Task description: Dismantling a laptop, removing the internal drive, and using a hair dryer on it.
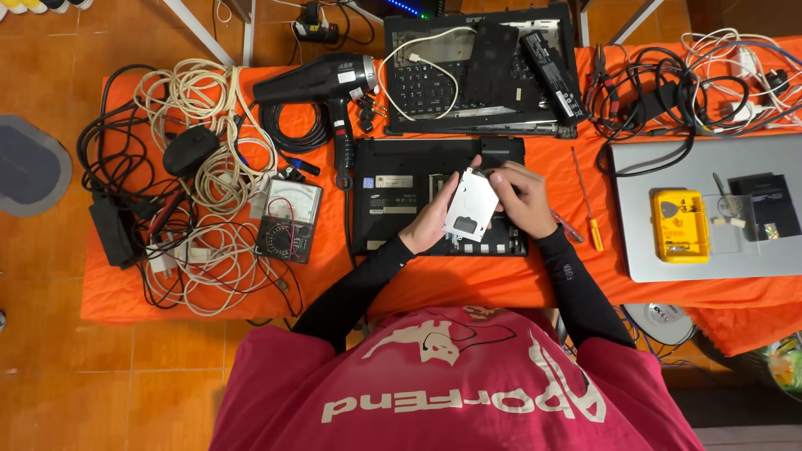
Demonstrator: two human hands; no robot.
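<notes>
Over the open laptop base (393, 200), left hand (434, 219) pinches the silver drive caddy (470, 205) edge, tilting it up, right hand (520, 199) fingers curled on its far corner, steadying it.

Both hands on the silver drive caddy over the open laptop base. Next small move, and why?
Probably lift the silver drive caddy straight up and clear of the open laptop base. It already sits tilted above the bay, the left hand supporting its lower edge and the right hand gripping its upper corner. Whether a connector is attached underneath is hidden, so go slowly.
</notes>
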